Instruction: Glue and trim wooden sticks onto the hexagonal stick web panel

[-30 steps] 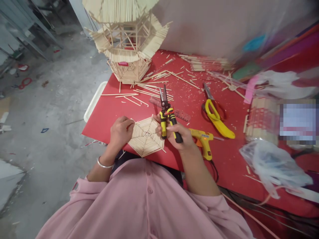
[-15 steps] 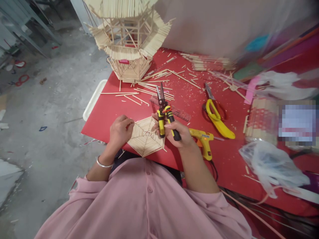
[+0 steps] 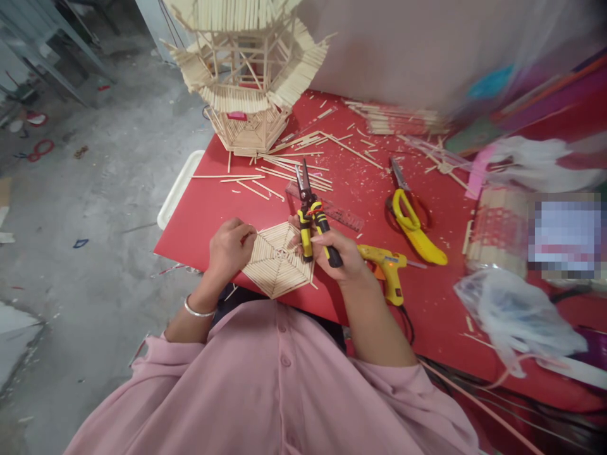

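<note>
The left hand (image 3: 230,249) pinches the left corner of a flat hexagonal panel of pale wooden sticks (image 3: 277,262), fingers curled shut on its edge. The panel is held low over the near edge of the red surface (image 3: 213,212), just in front of the person's pink shirt. The right hand (image 3: 340,254) is wrapped around the black-and-yellow-handled snips (image 3: 310,218). Its fingers are closed on both handles, the blades point up and away and look shut or nearly so, and the lower fingertips rest against the panel's right edge.

Just right of that hand lies a yellow hot-glue gun (image 3: 386,265), and beyond it a pair of yellow-handled scissors (image 3: 412,227). A clear pinkish ruler (image 3: 344,219) lies behind the snips, and loose thin wooden sticks (image 3: 284,172) are scattered toward the tall stick-built pagoda model (image 3: 246,76) at the far corner. A crumpled clear plastic bag (image 3: 516,316) sits well apart on the right.

The work in hand looks like trimming or checking the panel's rim. To do it well, the left grip should hold a glued joint rather than a single stick, so the piece does not flex. The blades would best meet each overhanging end square and close to the rim, one stick at a time. Keeping the panel over the surface would let offcuts drop there and spare the glue lines any twist
</note>
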The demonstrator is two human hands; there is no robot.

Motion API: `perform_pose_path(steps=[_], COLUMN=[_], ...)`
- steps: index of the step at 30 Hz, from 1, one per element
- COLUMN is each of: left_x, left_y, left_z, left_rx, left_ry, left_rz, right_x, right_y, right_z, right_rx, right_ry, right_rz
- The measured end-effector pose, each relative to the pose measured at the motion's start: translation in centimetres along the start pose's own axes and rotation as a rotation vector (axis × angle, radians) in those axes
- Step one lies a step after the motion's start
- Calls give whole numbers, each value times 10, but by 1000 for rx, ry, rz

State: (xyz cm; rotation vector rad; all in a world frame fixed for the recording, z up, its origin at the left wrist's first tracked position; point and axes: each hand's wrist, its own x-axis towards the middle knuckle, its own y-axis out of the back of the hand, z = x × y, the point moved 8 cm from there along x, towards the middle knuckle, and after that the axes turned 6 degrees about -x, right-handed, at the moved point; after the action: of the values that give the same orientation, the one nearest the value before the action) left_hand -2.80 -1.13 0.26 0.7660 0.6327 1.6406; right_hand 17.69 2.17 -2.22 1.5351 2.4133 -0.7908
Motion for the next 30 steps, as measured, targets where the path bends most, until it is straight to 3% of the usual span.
perform_pose_path(steps=[22,27,30], left_x=[0,3,10], left_y=[-2,14,28], left_z=[-3,0,-1], left_rx=[1,-174,-369], left_ry=[28,-6,27], left_rz=[21,170,259], right_x=[-2,-27,-52], right_y=[-4,-9,-9], right_z=[-3,-8,-4], right_rx=[18,-58,-286], right_ry=[10,63,67], right_rz=[6,-37,-30])
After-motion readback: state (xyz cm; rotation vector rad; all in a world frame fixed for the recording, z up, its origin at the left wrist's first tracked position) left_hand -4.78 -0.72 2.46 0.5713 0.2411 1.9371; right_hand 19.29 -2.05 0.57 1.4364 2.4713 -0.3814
